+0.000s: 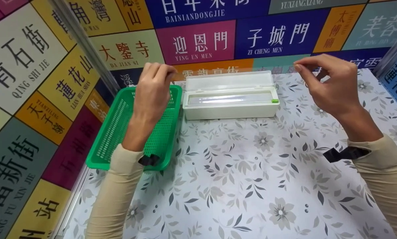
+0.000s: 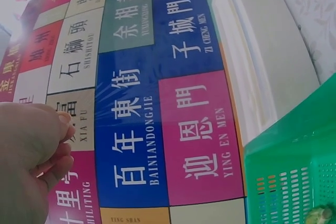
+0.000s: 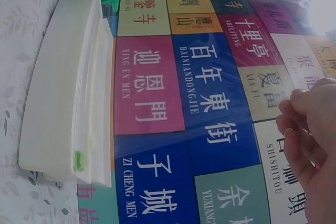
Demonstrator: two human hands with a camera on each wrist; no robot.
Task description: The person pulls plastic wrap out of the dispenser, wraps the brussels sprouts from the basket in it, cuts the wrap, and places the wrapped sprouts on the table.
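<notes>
A thin sheet of clear cling film (image 1: 244, 69) stretches between the two raised hands, showing mainly as faint sheen and creases. My left hand (image 1: 153, 89) pinches its left end between thumb and fingers, above the green basket. At the other end, my right hand (image 1: 332, 81) pinches the film with thumb and forefinger, to the right of the box. Below the film stands a white cling film dispenser box (image 1: 231, 112), its lid (image 1: 230, 81) tilted up at the back. Through its window (image 1: 231, 99) shiny film shows, and a small green slider (image 1: 275, 101) sits at the right end.
The green plastic basket (image 1: 100, 162) stands left of the box, partly hidden by the left arm. A small greenish item (image 2: 319, 215) lies in it. A floral cloth (image 1: 231, 186) covers the table. Sign-printed panels (image 1: 198, 41) rise behind and at the left.
</notes>
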